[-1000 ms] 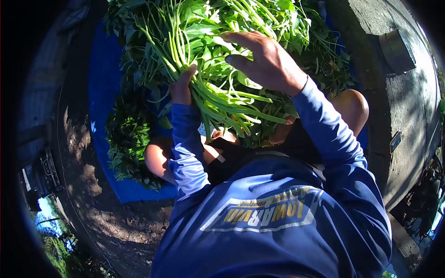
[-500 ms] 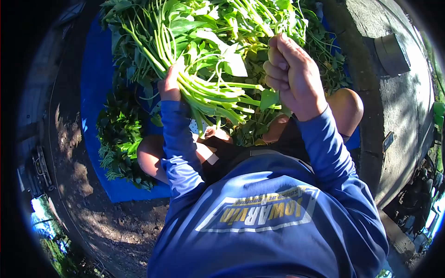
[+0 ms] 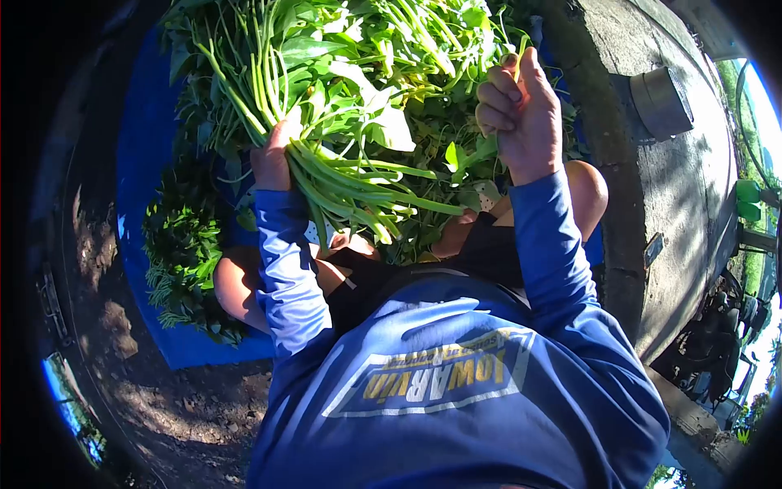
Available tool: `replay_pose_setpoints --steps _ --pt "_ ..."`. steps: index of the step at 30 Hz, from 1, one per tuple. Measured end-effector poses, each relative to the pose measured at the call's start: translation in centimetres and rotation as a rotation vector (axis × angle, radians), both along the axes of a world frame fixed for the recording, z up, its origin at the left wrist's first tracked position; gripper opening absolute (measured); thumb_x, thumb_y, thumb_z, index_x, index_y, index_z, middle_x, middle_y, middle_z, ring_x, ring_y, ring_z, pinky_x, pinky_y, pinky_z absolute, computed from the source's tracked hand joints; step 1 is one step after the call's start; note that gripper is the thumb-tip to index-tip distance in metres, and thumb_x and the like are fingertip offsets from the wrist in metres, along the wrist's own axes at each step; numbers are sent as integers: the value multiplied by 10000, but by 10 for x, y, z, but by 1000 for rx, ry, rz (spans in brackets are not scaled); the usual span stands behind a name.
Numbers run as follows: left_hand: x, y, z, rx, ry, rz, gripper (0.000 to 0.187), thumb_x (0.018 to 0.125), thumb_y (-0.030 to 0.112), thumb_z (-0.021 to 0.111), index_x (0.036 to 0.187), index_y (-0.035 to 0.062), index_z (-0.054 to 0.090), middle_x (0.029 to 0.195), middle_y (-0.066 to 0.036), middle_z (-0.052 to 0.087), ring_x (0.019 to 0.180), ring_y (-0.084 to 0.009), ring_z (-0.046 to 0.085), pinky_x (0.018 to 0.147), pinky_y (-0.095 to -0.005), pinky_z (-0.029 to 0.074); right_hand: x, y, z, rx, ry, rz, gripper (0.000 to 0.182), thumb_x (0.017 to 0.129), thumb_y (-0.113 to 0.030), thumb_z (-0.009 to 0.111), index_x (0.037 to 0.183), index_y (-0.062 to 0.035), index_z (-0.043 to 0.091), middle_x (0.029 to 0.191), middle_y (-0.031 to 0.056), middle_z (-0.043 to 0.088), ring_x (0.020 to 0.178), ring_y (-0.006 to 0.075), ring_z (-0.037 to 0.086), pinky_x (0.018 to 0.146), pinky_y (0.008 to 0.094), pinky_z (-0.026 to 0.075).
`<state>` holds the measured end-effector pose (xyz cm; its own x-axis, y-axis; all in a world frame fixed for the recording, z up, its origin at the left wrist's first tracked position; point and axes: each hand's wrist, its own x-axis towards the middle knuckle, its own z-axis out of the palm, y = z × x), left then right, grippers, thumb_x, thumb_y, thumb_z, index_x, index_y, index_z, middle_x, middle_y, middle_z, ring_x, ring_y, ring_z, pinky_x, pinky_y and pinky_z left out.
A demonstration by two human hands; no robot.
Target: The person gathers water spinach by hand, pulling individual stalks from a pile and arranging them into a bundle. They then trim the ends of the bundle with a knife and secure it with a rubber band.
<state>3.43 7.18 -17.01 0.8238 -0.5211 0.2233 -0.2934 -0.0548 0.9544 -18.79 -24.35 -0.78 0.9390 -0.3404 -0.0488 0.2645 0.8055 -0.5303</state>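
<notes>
My left hand (image 3: 273,159) is closed around a thick bunch of long green stems (image 3: 350,183), whose cut ends point right and whose leaves spread upward. To the right, my right hand (image 3: 517,110) is raised with its fingers curled, pinching a thin yellow-green stem (image 3: 522,59); a leafy green sprig (image 3: 466,156) hangs beside its wrist. Behind and between both hands lies a large heap of leafy greens (image 3: 415,106).
A blue tarp (image 3: 147,163) lies beneath the greens, with a darker leafy pile (image 3: 183,257) at left. On the right are a concrete ledge (image 3: 692,196) and a metal cylinder (image 3: 661,104). My bent knees flank the heap.
The view has shifted a little. My right hand has turned more upright, away from the bunch, and a thin stem now shows between its fingertips. My left hand keeps its grip.
</notes>
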Motion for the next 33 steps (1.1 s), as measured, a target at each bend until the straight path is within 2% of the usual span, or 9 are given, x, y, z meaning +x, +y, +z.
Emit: replay_pose_setpoints --steps 1,6,7,8,10,24,28,30,33 --pt "-18 -14 24 -181 454 134 443 1022 332 598 1345 35 662 1206 -94 686 1085 -180 659 924 -313 542 2 18 9 -266 137 -44 230 1075 -363 608 1026 -140 589 704 -79 351 571 38 285 491 222 224" --pt "-38 -32 59 -411 617 249 298 873 187 804 1097 -7 768 1015 -83 756 850 -166 721 787 -309 576 14 79 22 -1756 74 443 393 964 -104 641 1356 -99 677 967 122 755 748 247 724 661 374 551" --pt "-37 -30 59 -359 543 222 295 875 187 802 1095 -7 770 1012 -83 758 855 -163 722 790 -309 575 16 82 13 -1910 29 497 392 939 -103 646 1328 -104 690 996 191 745 827 351 732 700 430 570" --pt "-31 -26 56 -310 458 200 292 877 187 800 1093 -7 771 1009 -84 759 860 -159 723 794 -308 575 16 79 -8 -1960 -117 279 296 920 -132 630 1203 -126 714 753 141 696 650 338 699 610 462 576" --pt "-33 -25 61 -328 421 188 300 876 190 800 1095 -13 768 1012 -81 761 882 -154 724 820 -302 571 13 75 9 -2102 -15 354 193 922 -161 654 1097 -98 705 789 138 684 701 360 698 618 477 568" --pt "-11 0 69 -431 586 580 449 863 326 802 1121 -37 744 1014 -124 746 879 -197 709 821 -350 581 -56 2 -15 -2149 362 -133 175 834 -110 741 966 -69 633 860 110 688 791 342 710 663 434 575" --pt "-8 6 71 -517 779 487 460 846 341 814 1083 -43 726 895 -155 749 732 -253 724 728 -386 603 -43 -51 -19 -2405 980 152 452 823 -181 743 1247 -42 668 1183 168 688 1153 337 658 961 442 530" --pt "-8 1 72 -468 759 451 459 846 341 814 1095 -37 733 923 -135 746 756 -232 720 750 -362 597 5 -80 -40 -2087 537 -61 482 852 -189 762 1305 -48 675 1117 126 718 998 279 702 874 380 552" --pt "-16 -10 77 -391 557 482 449 859 333 809 1115 -32 757 1045 -79 742 921 -154 678 872 -325 548 103 -83 -48 -1838 687 -79 291 887 -250 748 1100 -53 764 929 120 760 850 238 727 802 374 571"
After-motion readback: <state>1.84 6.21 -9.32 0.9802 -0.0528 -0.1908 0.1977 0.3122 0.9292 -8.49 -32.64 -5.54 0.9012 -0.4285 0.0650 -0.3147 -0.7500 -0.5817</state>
